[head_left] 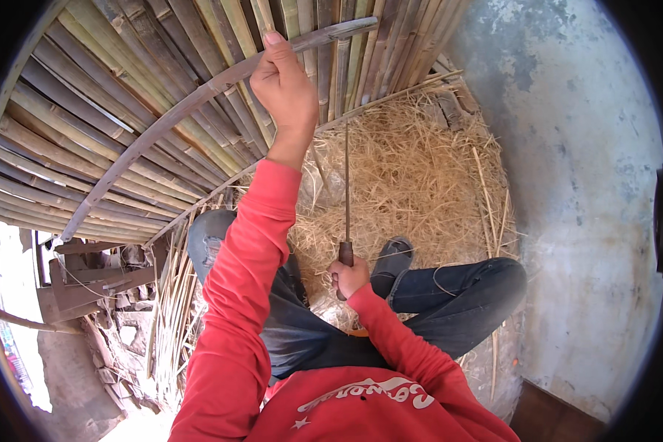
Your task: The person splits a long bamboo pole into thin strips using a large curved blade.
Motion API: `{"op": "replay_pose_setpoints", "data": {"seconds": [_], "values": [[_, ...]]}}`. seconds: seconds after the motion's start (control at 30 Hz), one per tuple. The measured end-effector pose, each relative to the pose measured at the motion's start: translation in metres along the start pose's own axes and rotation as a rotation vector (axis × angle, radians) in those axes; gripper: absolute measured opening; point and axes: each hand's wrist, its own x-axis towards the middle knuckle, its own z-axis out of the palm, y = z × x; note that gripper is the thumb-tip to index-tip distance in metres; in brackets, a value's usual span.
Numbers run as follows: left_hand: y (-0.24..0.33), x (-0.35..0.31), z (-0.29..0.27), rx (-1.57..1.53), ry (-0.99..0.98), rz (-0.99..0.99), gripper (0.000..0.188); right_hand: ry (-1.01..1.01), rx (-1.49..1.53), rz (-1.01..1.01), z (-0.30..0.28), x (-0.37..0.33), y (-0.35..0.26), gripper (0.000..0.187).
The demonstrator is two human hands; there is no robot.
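Observation:
My left hand is raised at the top middle, closed around a grey-brown crossbar with the thumb lying along it. This curved bar runs across a large panel of bamboo strips, which leans over the upper left. Low in front of my body, my right hand is wrapped around the brown handle of a long, thin metal tool. Its narrow shaft points away from me, toward the panel's lower edge, and looks apart from it. I cannot tell whether the shaft is a blade seen edge-on or a rod.
Loose straw-coloured shavings cover the floor ahead. My legs are bent to both sides. A worn blue-grey wall stands on the right. Thin split sticks lie at the left, beside wood scraps and rubble.

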Motion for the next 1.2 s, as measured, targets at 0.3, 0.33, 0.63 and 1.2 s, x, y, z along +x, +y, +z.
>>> {"op": "replay_pose_setpoints", "data": {"seconds": [0.3, 0.33, 0.63, 1.2], "values": [[0.001, -0.002, 0.002, 0.009, -0.02, -0.011, 0.062, 0.056, -0.039, 0.446, -0.045, 0.04, 0.083, 0.012], [0.002, -0.001, 0.002, -0.004, -0.021, 0.0, 0.062, 0.088, -0.005, 0.478, -0.043, 0.038, 0.085, 0.013], [0.0, 0.0, -0.004, -0.006, -0.016, 0.003, 0.062, -0.02, 0.147, 0.045, 0.008, -0.025, -0.021, 0.011], [0.002, -0.006, 0.001, -0.011, -0.072, 0.021, 0.058, -0.05, 0.332, 0.37, -0.036, 0.002, 0.033, 0.017]]}}
